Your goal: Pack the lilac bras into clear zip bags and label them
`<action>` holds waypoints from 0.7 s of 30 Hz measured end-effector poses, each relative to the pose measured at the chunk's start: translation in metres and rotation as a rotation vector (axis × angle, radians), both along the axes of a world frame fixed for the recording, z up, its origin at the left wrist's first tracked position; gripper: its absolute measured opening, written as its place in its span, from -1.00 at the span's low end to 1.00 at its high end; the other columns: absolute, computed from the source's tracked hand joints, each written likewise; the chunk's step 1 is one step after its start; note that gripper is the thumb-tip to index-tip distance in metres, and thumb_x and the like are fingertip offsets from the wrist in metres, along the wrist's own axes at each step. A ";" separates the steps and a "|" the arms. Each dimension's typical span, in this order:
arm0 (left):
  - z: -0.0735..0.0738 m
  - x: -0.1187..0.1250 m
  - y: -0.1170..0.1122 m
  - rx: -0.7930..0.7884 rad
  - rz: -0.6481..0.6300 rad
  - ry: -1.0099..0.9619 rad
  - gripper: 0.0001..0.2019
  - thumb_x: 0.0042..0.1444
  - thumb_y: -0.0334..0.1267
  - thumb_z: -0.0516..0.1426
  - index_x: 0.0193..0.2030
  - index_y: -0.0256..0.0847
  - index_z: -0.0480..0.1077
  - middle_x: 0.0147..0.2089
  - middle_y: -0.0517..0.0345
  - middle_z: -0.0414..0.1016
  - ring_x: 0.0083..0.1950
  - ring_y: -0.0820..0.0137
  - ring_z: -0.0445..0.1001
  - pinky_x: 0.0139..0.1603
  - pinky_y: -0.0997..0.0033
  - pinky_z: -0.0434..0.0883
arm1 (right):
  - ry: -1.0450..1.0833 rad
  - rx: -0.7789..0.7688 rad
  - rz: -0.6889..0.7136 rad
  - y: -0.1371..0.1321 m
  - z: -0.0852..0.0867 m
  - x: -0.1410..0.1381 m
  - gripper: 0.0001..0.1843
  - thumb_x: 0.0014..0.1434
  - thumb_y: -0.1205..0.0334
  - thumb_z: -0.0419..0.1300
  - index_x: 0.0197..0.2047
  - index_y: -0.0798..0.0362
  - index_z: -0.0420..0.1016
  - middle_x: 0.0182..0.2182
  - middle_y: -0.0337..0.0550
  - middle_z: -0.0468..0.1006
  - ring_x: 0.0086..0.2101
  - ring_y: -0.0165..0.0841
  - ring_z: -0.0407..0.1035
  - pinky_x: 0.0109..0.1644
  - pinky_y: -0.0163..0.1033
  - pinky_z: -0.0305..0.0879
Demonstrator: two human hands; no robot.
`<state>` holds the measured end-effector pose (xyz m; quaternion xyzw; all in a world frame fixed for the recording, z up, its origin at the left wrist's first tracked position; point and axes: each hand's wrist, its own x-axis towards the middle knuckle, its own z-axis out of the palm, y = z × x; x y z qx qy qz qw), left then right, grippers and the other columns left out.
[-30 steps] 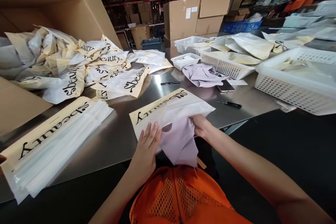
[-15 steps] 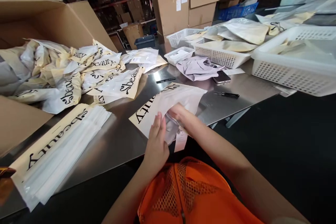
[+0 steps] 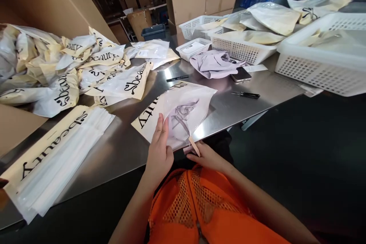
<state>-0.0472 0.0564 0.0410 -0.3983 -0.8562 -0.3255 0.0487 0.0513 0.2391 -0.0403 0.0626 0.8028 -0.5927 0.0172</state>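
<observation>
On the metal table's front edge lies a clear plastic bag [image 3: 197,93] with a cream, "beauty"-printed side, its mouth toward me. Inside it is a lilac-grey garment [image 3: 178,127], bunched up, with thin straps or folds showing. My left hand [image 3: 160,146] grips the bag's left side, fingers straight along the plastic and the thumb lower down. Below the mouth, my right hand [image 3: 207,156] closes around a hang tag [image 3: 195,146] that dangles from the garment. A small pinkish piece shows beside those fingers; what it is I cannot make out.
Flat empty bags [image 3: 63,160] are stacked at left, before a carton [image 3: 82,11] with filled bags [image 3: 65,91]. A black pen [image 3: 177,78], thread snips [image 3: 246,95], a phone [image 3: 241,74] and a lilac garment [image 3: 213,65] lie beyond. White baskets [image 3: 317,74] stand at right.
My right hand has come out of the bag's mouth, down toward me, to the tag. The left hand stays at the bag's side. More of the garment inside now shows.
</observation>
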 end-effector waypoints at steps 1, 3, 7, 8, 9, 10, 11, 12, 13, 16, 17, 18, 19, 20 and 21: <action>-0.002 0.000 -0.004 -0.019 -0.005 0.015 -0.07 0.06 -0.63 -0.09 0.52 0.06 -0.32 0.56 0.12 -0.31 0.51 0.16 -0.06 0.30 0.18 0.36 | 0.018 0.014 0.055 -0.002 0.002 -0.005 -0.77 0.18 0.05 0.24 -0.32 0.04 0.57 -0.30 -0.10 0.58 -0.29 -0.25 0.43 -0.11 -0.19 0.35; -0.006 -0.002 -0.013 -0.051 -0.023 0.051 -0.08 0.04 -0.65 -0.12 0.52 0.05 -0.27 0.55 0.12 -0.24 0.52 0.20 -0.08 0.36 0.17 0.28 | 0.040 0.120 0.143 -0.002 0.015 -0.010 -0.67 0.26 0.11 0.16 -0.52 0.03 0.46 -0.56 -0.19 0.46 -0.53 -0.37 0.29 -0.31 -0.24 0.29; -0.017 -0.004 -0.024 -0.066 -0.083 0.111 -0.08 0.01 -0.69 -0.16 0.51 0.03 -0.18 0.54 0.12 -0.16 0.52 0.28 -0.10 0.44 0.15 0.16 | 0.001 0.060 0.089 0.007 0.051 -0.032 -0.67 0.25 -0.01 0.17 -0.44 0.03 0.45 -0.60 -0.23 0.40 -0.60 -0.41 0.21 -0.42 -0.26 0.22; -0.021 -0.003 -0.025 -0.061 -0.104 0.121 -0.10 0.01 -0.69 -0.17 0.50 0.02 -0.15 0.54 0.11 -0.15 0.52 0.28 -0.10 0.45 0.12 0.14 | -0.008 0.031 -0.010 0.009 0.056 -0.045 -0.69 0.26 -0.01 0.17 -0.38 0.04 0.48 -0.56 -0.21 0.43 -0.57 -0.38 0.27 -0.39 -0.24 0.27; -0.025 -0.002 -0.026 -0.050 -0.130 0.136 -0.13 0.03 -0.69 -0.17 0.49 0.00 -0.09 0.54 0.09 -0.14 0.52 0.26 -0.10 0.46 0.08 0.11 | 0.007 0.025 -0.125 0.010 0.060 -0.059 -0.74 0.26 0.03 0.17 -0.32 0.04 0.50 -0.50 -0.18 0.47 -0.49 -0.33 0.34 -0.32 -0.22 0.32; -0.029 0.001 -0.027 -0.031 -0.156 0.153 -0.18 0.06 -0.67 -0.15 0.46 -0.02 -0.01 0.53 0.06 -0.12 0.52 0.24 -0.08 0.46 0.04 0.10 | 0.034 0.046 -0.223 0.012 0.061 -0.073 -0.81 0.24 0.11 0.18 -0.27 0.05 0.51 -0.43 -0.15 0.51 -0.39 -0.28 0.41 -0.21 -0.18 0.36; -0.033 0.004 -0.030 0.010 -0.165 0.172 -0.26 0.10 -0.64 -0.12 0.41 -0.05 0.10 0.52 0.03 -0.07 0.51 0.20 -0.04 0.45 -0.01 0.10 | 0.065 0.081 -0.297 0.012 0.061 -0.087 -0.89 0.20 0.20 0.21 -0.25 0.05 0.52 -0.35 -0.12 0.54 -0.28 -0.23 0.44 -0.10 -0.15 0.36; -0.037 0.008 -0.033 0.087 -0.148 0.192 -0.38 0.13 -0.59 -0.07 0.32 -0.08 0.23 0.48 -0.01 0.04 0.48 0.15 0.04 0.43 -0.05 0.13 | 0.088 0.125 -0.340 0.012 0.059 -0.098 -0.92 0.14 0.28 0.25 -0.26 0.05 0.53 -0.30 -0.09 0.54 -0.18 -0.18 0.45 0.00 -0.12 0.34; -0.041 0.012 -0.039 0.205 -0.092 0.206 -0.53 0.16 -0.52 0.00 0.19 -0.12 0.34 0.40 -0.05 0.20 0.42 0.12 0.17 0.37 -0.05 0.21 | 0.103 0.150 -0.351 0.011 0.056 -0.106 -0.91 0.07 0.32 0.28 -0.29 0.06 0.53 -0.28 -0.07 0.54 -0.12 -0.14 0.43 0.07 -0.11 0.32; -0.051 0.020 -0.059 0.557 0.277 0.035 -0.94 0.17 -0.27 0.14 -0.31 -0.17 0.40 -0.19 0.07 0.51 -0.11 0.26 0.51 -0.06 0.25 0.46 | 0.118 0.010 -0.282 0.001 0.042 -0.114 -0.82 -0.02 0.26 0.36 -0.30 0.08 0.53 -0.24 -0.05 0.52 -0.16 -0.17 0.42 0.03 -0.12 0.38; -0.053 0.022 -0.065 0.587 0.385 -0.116 -0.81 0.19 -0.19 0.13 -0.42 -0.17 0.36 -0.37 0.13 0.45 -0.31 0.34 0.47 -0.25 0.36 0.44 | 0.122 -0.090 -0.238 -0.004 0.036 -0.112 -0.79 0.00 0.23 0.35 -0.26 0.08 0.53 -0.22 -0.07 0.51 -0.21 -0.23 0.43 -0.03 -0.14 0.42; -0.053 0.022 -0.070 0.572 0.463 -0.292 -0.70 0.22 -0.11 0.11 -0.50 -0.18 0.34 -0.49 0.17 0.37 -0.44 0.39 0.40 -0.40 0.44 0.37 | 0.128 -0.174 -0.207 -0.009 0.031 -0.109 -0.77 0.02 0.21 0.32 -0.21 0.08 0.52 -0.20 -0.08 0.50 -0.27 -0.28 0.42 -0.08 -0.15 0.45; -0.053 0.022 -0.073 0.538 0.506 -0.465 -0.62 0.23 -0.03 0.09 -0.55 -0.19 0.34 -0.56 0.18 0.33 -0.51 0.43 0.34 -0.49 0.48 0.30 | 0.137 -0.212 -0.193 -0.015 0.027 -0.107 -0.76 0.05 0.22 0.30 -0.17 0.08 0.52 -0.17 -0.08 0.47 -0.31 -0.32 0.41 -0.11 -0.15 0.46; -0.052 0.021 -0.074 0.511 0.516 -0.621 -0.56 0.22 0.05 0.07 -0.56 -0.20 0.36 -0.59 0.18 0.31 -0.56 0.45 0.32 -0.56 0.51 0.24 | 0.155 -0.183 -0.199 -0.020 0.025 -0.104 -0.76 0.07 0.23 0.28 -0.16 0.08 0.52 -0.15 -0.07 0.45 -0.32 -0.33 0.41 -0.10 -0.13 0.46; -0.050 0.020 -0.073 0.505 0.505 -0.749 -0.52 0.19 0.13 0.08 -0.55 -0.22 0.39 -0.60 0.17 0.32 -0.59 0.47 0.31 -0.61 0.53 0.18 | 0.187 -0.096 -0.218 -0.025 0.023 -0.101 -0.79 0.08 0.25 0.27 -0.17 0.08 0.52 -0.11 -0.04 0.42 -0.29 -0.31 0.41 -0.05 -0.10 0.45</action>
